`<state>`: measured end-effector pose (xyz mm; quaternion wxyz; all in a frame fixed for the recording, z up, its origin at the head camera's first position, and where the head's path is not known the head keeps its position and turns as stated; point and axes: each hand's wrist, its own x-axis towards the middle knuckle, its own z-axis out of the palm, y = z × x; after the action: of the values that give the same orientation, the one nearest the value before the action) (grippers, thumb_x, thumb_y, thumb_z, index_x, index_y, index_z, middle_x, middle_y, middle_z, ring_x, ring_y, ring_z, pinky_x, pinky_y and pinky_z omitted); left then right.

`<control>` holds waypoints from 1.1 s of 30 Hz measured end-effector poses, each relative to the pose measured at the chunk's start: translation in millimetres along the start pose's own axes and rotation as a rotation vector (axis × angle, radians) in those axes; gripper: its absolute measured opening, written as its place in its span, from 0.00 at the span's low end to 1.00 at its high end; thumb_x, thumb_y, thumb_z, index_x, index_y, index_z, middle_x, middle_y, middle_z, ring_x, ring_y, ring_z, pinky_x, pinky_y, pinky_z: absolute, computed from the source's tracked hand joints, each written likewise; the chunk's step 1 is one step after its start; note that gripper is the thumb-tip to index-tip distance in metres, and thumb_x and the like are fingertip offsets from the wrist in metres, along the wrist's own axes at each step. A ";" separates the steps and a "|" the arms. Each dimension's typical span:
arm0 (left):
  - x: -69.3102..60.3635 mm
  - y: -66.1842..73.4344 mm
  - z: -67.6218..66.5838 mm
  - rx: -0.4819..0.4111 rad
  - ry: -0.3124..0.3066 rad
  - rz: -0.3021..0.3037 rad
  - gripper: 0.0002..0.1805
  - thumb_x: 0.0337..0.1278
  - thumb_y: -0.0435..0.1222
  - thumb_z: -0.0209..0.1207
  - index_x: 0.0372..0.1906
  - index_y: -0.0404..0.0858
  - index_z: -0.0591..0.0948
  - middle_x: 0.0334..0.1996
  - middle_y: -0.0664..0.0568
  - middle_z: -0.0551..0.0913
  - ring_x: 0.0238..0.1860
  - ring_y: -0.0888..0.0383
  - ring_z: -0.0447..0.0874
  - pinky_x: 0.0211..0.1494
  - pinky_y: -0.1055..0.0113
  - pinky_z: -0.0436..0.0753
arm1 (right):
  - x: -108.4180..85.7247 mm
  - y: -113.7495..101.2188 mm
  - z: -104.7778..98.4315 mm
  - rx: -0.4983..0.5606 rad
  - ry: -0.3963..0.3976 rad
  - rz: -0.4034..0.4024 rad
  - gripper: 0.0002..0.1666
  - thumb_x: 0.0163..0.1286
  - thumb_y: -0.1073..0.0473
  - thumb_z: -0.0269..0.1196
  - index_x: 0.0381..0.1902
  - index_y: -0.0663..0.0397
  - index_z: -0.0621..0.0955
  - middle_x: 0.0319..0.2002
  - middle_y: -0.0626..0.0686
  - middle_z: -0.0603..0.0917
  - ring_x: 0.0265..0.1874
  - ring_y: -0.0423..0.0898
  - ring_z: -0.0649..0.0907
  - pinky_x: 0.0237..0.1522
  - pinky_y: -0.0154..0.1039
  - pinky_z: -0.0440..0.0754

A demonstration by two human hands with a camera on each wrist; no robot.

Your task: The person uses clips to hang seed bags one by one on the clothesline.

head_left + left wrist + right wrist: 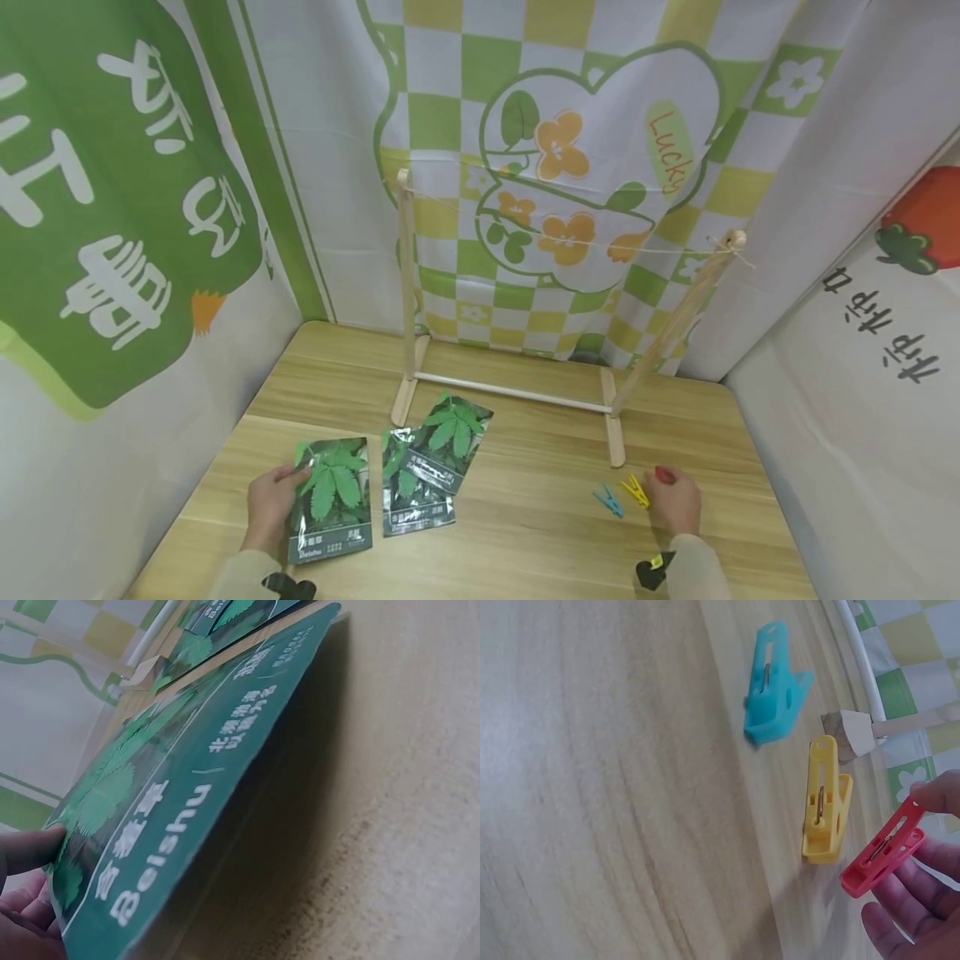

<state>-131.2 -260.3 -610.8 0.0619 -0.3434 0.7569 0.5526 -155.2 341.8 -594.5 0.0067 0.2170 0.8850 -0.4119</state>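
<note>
The left hand (272, 500) is set in a pinch, thumb (30, 849) above bent fingers (34, 906); the right hand (677, 502) is held well apart, its thumb and fingers (922, 892) likewise pinched.

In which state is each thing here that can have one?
Left packet: gripped by left hand
Upper packet: overlapping lower packet
Lower packet: partly covered
Red clothespin: held by right hand, unclipped
Yellow clothespin: lying on table, unclipped
Blue clothespin: lying on table, unclipped
Wooden frame: standing
String: tied across it, nothing hung

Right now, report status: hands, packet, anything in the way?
Left hand grips packet. Right hand holds red clothespin. Yellow clothespin, blue clothespin lie nearby; no obstruction evident.
</note>
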 end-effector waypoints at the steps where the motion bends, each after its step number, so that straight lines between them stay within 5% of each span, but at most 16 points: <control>1: -0.7 0.3 -0.3 -0.001 0.001 -0.001 0.33 0.67 0.46 0.54 0.67 0.28 0.65 0.68 0.30 0.63 0.70 0.33 0.58 0.72 0.40 0.62 | -0.2 -1.1 -0.4 0.008 0.003 0.000 0.30 0.71 0.54 0.56 0.62 0.72 0.71 0.57 0.73 0.76 0.56 0.66 0.77 0.58 0.58 0.76; 5: -2.5 1.8 -0.8 -0.011 0.015 -0.005 0.32 0.68 0.45 0.53 0.67 0.28 0.65 0.67 0.30 0.64 0.70 0.34 0.59 0.72 0.41 0.62 | 1.4 -3.3 0.0 0.034 0.021 0.008 0.29 0.71 0.55 0.57 0.62 0.72 0.71 0.57 0.72 0.76 0.55 0.64 0.77 0.56 0.56 0.78; 15: -4.2 -1.1 -1.4 -0.057 0.029 -0.002 0.32 0.68 0.44 0.53 0.68 0.28 0.64 0.68 0.29 0.63 0.70 0.34 0.59 0.73 0.42 0.62 | 3.8 -2.5 1.8 0.078 0.045 0.015 0.26 0.70 0.56 0.59 0.58 0.70 0.75 0.54 0.70 0.79 0.53 0.60 0.79 0.40 0.28 0.77; 21: -2.1 -2.5 -3.6 -0.073 0.040 -0.010 0.33 0.68 0.46 0.53 0.69 0.29 0.64 0.68 0.31 0.64 0.70 0.35 0.60 0.73 0.43 0.63 | 2.3 -7.7 -0.1 0.084 0.038 0.003 0.26 0.69 0.56 0.59 0.58 0.71 0.75 0.54 0.70 0.79 0.53 0.60 0.79 0.42 0.32 0.77; 28: -3.7 2.1 -5.2 -0.066 0.040 0.020 0.34 0.69 0.46 0.53 0.70 0.28 0.62 0.70 0.29 0.61 0.71 0.33 0.58 0.73 0.43 0.62 | 2.1 -19.3 -3.6 0.127 0.009 0.003 0.29 0.71 0.51 0.59 0.61 0.67 0.74 0.58 0.68 0.77 0.57 0.59 0.77 0.57 0.48 0.76; 33: -8.1 5.7 -4.4 -0.074 0.048 0.038 0.33 0.69 0.46 0.52 0.68 0.27 0.64 0.67 0.30 0.64 0.68 0.35 0.62 0.71 0.44 0.66 | 4.9 -25.1 -5.9 0.127 0.020 -0.018 0.30 0.71 0.51 0.59 0.62 0.66 0.73 0.58 0.67 0.77 0.56 0.57 0.77 0.47 0.31 0.76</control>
<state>-127.2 -259.7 -600.8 0.0205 -0.3441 0.7435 0.5730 -168.4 333.8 -573.2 -0.0193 0.2132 0.8590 -0.4650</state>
